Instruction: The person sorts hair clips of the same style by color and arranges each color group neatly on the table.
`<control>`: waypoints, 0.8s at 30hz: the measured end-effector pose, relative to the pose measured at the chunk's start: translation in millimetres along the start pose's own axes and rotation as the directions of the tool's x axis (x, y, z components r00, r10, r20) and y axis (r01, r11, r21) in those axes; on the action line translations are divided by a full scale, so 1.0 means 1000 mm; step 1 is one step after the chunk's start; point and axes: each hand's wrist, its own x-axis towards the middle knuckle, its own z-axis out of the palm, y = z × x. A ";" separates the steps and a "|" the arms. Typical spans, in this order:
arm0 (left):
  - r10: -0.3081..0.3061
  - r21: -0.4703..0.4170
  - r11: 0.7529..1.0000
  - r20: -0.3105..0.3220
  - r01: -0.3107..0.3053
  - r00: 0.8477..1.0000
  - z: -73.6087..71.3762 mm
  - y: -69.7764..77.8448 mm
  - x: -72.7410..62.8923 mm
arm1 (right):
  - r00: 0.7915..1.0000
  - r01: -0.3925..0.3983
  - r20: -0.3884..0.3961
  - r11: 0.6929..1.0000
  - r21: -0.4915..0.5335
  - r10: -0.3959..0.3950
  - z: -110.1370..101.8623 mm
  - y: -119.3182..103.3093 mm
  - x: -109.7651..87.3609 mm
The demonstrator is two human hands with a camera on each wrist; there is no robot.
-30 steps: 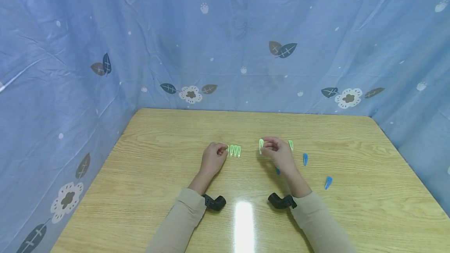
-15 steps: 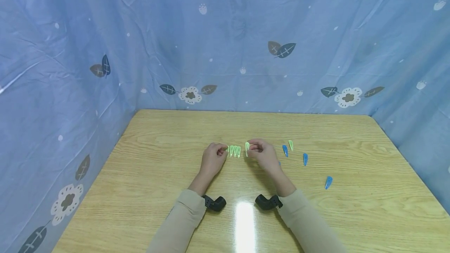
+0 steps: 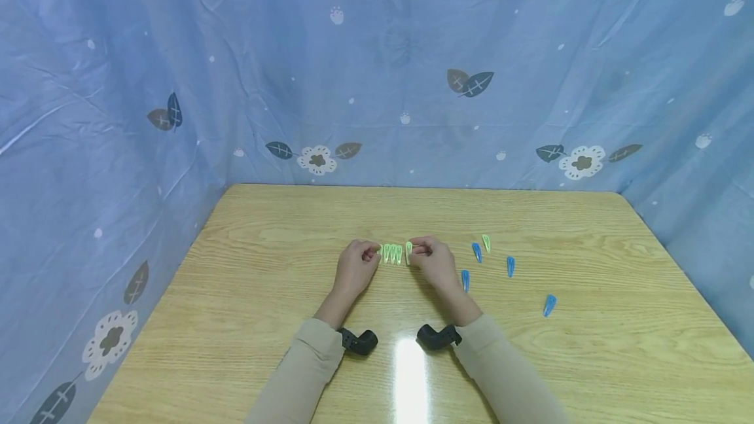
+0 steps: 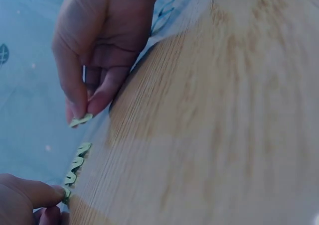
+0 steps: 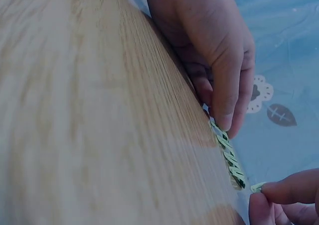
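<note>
Several light green snap hair clips (image 3: 393,254) lie side by side in a short row on the wooden table. My left hand (image 3: 358,265) pinches the clip (image 4: 66,195) at the row's left end between thumb and fingers, covering part of it. Just off the row's right end, my right hand (image 3: 434,263) pinches another green hair clip (image 3: 409,252), its narrow end toward me. In the left wrist view a small gap shows between this held clip (image 4: 80,120) and the nearest clip of the row (image 4: 83,149).
Right of my right hand lie a loose green hair clip (image 3: 486,243) and several blue ones, among them a blue clip (image 3: 476,252) and a farther blue clip (image 3: 550,305). A blue patterned curtain (image 3: 377,84) hangs behind the table (image 3: 265,228).
My right hand has moved left with its green hair clip, close up to the row, uncovering blue clips behind it. The left hand has stayed at the row's left end.
</note>
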 end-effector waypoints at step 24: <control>0.012 -0.012 1.000 -0.012 -0.012 1.000 0.002 -0.001 0.001 | 0.999 0.030 -0.031 0.978 -0.209 -0.037 0.009 -0.010 0.000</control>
